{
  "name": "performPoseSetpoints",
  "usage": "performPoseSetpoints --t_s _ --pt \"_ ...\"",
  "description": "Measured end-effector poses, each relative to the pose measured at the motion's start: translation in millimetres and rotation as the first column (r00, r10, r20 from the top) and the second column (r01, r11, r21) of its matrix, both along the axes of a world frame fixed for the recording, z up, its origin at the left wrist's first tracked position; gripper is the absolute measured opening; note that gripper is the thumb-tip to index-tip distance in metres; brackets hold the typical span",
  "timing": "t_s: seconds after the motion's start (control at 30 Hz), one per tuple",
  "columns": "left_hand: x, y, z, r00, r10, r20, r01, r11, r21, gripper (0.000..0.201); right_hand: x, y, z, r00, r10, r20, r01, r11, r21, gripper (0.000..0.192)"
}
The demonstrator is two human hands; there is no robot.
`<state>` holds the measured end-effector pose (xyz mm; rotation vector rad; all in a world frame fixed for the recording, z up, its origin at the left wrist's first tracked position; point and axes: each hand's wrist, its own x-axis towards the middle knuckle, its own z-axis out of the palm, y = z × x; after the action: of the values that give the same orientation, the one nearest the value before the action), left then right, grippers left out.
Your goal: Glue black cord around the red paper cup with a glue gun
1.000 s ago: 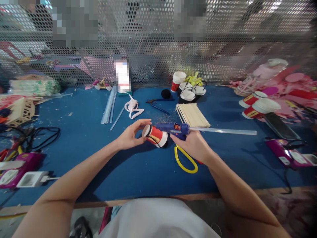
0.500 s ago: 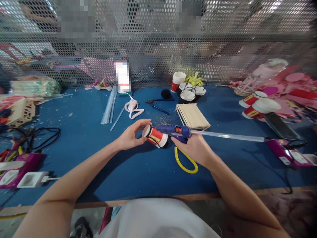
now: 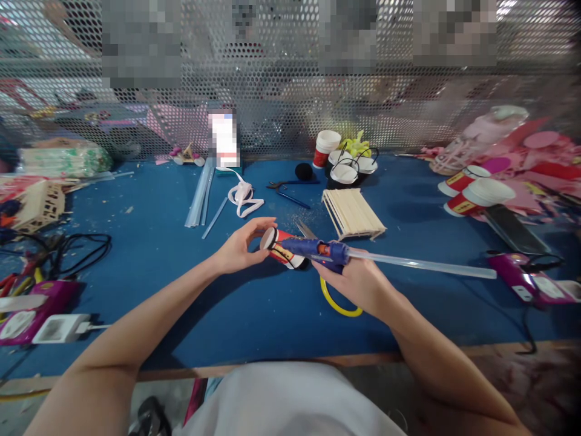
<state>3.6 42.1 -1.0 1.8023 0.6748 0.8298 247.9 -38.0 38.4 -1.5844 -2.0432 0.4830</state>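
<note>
- The left hand (image 3: pixel 238 251) holds a small red paper cup (image 3: pixel 282 249) lying on its side just above the blue surface (image 3: pixel 149 242). The fingers curl round the cup's base end, thumb below and fingertips above, so this grip is clamped on the cup.
- The cup sticks out to the right of that grip. Its long axis runs left to right with a slight downward tilt, and the round base end faces left toward the palm.
- The right hand (image 3: pixel 358 281) is closed round the handle of a blue glue gun (image 3: pixel 318 249). This grip is wrapped on the gun from below, with the body of the gun just above and left of the knuckles.
- The gun's long axis lies nearly level. Its nozzle points left and lies across the side of the cup. Whether the tip touches the paper cannot be told.
- A clear glue stick (image 3: pixel 422 264) juts from the back of the gun and points right, dipping slightly.
- Yellow-handled scissors (image 3: pixel 338 303) lie on the surface under the right hand. Their blades show beyond the gun.
- A stack of wooden sticks (image 3: pixel 354 213) lies just behind the gun.
</note>
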Motion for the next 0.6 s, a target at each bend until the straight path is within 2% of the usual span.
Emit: performPoseSetpoints --t_s 0.33,0.6 --pt "1.4 1.0 -0.5 1.000 -0.004 -0.010 0.004 1.000 -0.002 0.064 -0.1 -2.7 -3.7 1.000 -0.004 0.001 0.004 0.998 0.061 0.011" --pt "0.9 0.5 1.1 1.000 0.000 -0.011 0.000 1.000 0.000 0.063 -2.8 -4.0 4.9 1.000 -0.003 -0.028 0.002 1.000 -0.010 0.013"
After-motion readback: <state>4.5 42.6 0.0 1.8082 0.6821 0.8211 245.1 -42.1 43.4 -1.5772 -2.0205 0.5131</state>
